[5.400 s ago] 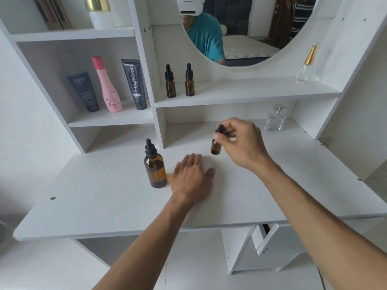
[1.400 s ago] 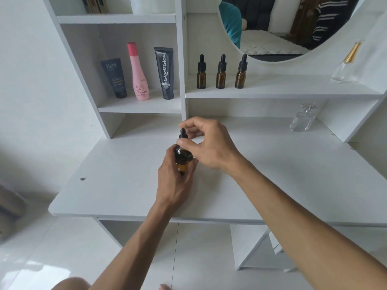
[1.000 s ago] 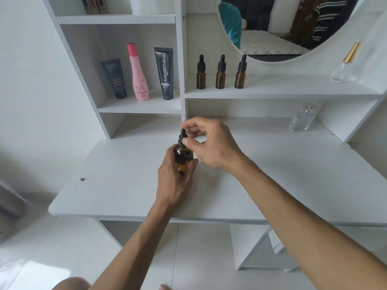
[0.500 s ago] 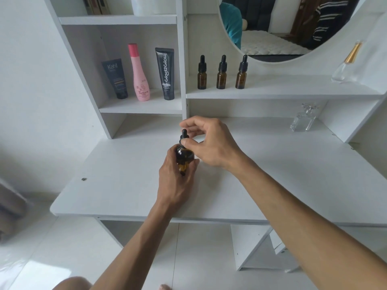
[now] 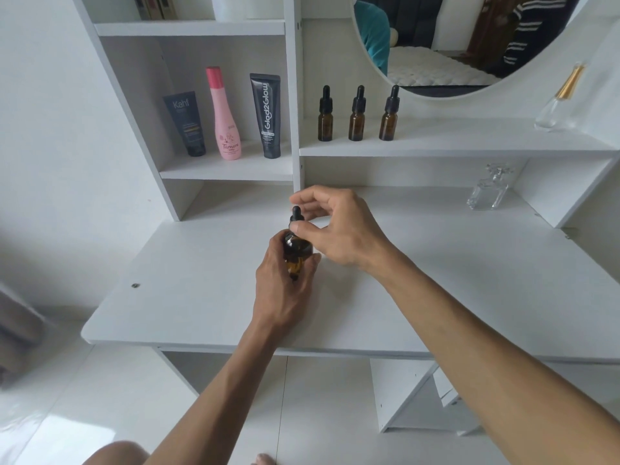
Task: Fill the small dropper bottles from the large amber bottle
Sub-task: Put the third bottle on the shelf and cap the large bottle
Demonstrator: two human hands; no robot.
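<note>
The large amber bottle [image 5: 297, 251] stands upright near the middle of the white desk [image 5: 188, 297]. My left hand [image 5: 283, 290] wraps around its body from the near side. My right hand [image 5: 339, 229] pinches its black dropper cap [image 5: 296, 216] at the collar between thumb and fingers. Three small amber dropper bottles [image 5: 325, 115] [image 5: 357, 115] [image 5: 389, 114], all capped, stand in a row on the shelf under the mirror.
A grey tube [image 5: 186, 124], a pink bottle [image 5: 226, 117] and a black tube [image 5: 268, 115] stand in the left cubby. A clear glass perfume bottle [image 5: 488, 189] sits at the desk's back right; another with a gold cap [image 5: 558, 102] is on the upper shelf.
5.4 s ago my right hand held a small bottle and two stood on the shelf; now three stand there. Over the last second both hands stay on the large bottle, right fingers shifting slightly on the cap.
</note>
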